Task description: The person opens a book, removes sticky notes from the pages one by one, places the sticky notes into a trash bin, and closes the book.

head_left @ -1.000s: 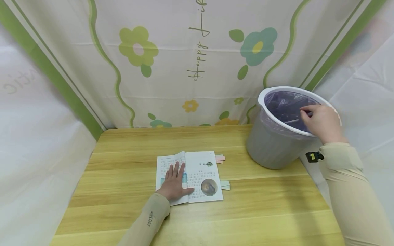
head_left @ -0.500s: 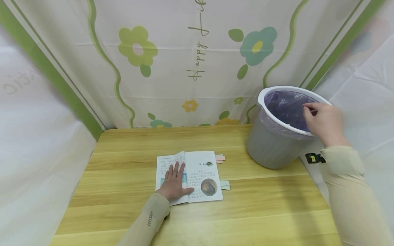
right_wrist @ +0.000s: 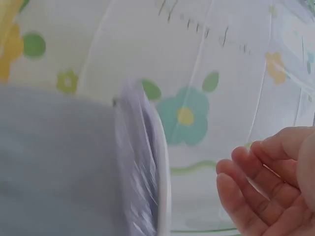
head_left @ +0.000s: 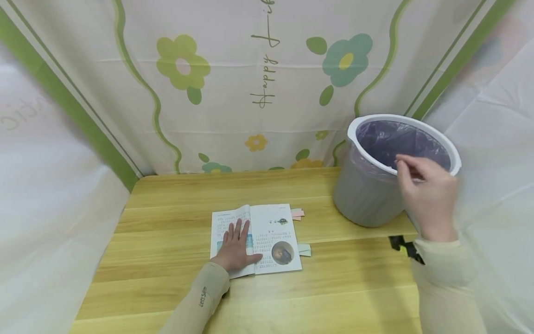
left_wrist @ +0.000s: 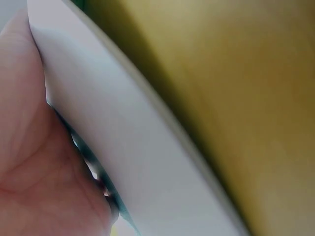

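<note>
An open book [head_left: 267, 218] lies on the wooden table, with printed text and a round picture on its right page. My left hand [head_left: 234, 253] rests flat on its left page, fingers spread and thumb across the fold. In the left wrist view the palm [left_wrist: 44, 182] lies against the book's lower edge [left_wrist: 128, 128]. Over the near rim of a grey wastebasket [head_left: 363, 197] hangs my right hand [head_left: 431, 195]. In the right wrist view its fingers [right_wrist: 251, 191] are loosely bent, thumb close to the index fingertip, with nothing visible between them.
The wastebasket has a white rim [head_left: 456, 160] and a translucent purple liner [head_left: 384, 139]. Pink tabs [head_left: 297, 214] and green tabs [head_left: 305, 250] stick out from the book's right side. Flower-printed cloth [head_left: 233, 102] hangs behind the table [head_left: 167, 232].
My right hand has come back from over the wastebasket's opening, nearer to me and slightly left. The left hand has stayed on the book.
</note>
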`<state>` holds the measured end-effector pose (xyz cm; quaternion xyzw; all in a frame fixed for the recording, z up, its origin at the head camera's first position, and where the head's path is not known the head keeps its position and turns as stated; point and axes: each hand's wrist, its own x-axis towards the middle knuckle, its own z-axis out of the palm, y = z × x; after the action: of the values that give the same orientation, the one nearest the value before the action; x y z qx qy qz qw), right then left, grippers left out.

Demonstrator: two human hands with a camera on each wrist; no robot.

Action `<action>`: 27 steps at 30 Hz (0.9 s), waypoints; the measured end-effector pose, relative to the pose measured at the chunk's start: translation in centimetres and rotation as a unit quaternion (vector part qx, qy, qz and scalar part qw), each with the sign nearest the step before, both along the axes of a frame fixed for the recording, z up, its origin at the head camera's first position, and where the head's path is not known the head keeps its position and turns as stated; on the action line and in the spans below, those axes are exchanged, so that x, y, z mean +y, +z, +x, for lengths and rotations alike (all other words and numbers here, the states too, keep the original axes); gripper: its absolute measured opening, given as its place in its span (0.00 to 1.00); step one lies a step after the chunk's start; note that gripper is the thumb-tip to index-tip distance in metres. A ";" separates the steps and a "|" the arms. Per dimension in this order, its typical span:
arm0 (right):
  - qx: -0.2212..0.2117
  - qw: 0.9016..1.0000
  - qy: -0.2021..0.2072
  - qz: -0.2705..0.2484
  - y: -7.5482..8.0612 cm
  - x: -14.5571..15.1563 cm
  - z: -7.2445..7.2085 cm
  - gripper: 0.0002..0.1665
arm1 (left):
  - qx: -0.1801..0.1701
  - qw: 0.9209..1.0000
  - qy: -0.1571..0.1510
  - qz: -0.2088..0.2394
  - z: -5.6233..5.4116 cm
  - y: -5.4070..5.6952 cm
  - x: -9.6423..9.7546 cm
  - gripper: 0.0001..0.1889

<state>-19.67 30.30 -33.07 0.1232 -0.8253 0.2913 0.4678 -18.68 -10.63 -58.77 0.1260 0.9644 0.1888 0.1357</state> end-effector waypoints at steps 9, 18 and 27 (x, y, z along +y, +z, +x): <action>-0.044 0.998 0.036 0.003 -5.9 -2.9 2.8 0.09 | -0.005 1.000 -0.001 0.004 0.0 0.0 0.0 0.60; -0.117 0.989 0.091 -0.024 -14.7 -6.3 4.0 0.11 | 0.001 1.000 -0.002 0.001 -0.2 -0.4 -0.1 0.60; -0.290 0.951 0.096 -0.041 -21.2 -10.1 5.9 0.10 | 0.005 1.000 -0.001 0.004 -0.3 -0.4 -0.1 0.60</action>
<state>-13.75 20.18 -54.30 0.0930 -0.8969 0.3917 0.1831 -18.93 -10.69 -59.22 0.1283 0.9642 0.1920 0.1306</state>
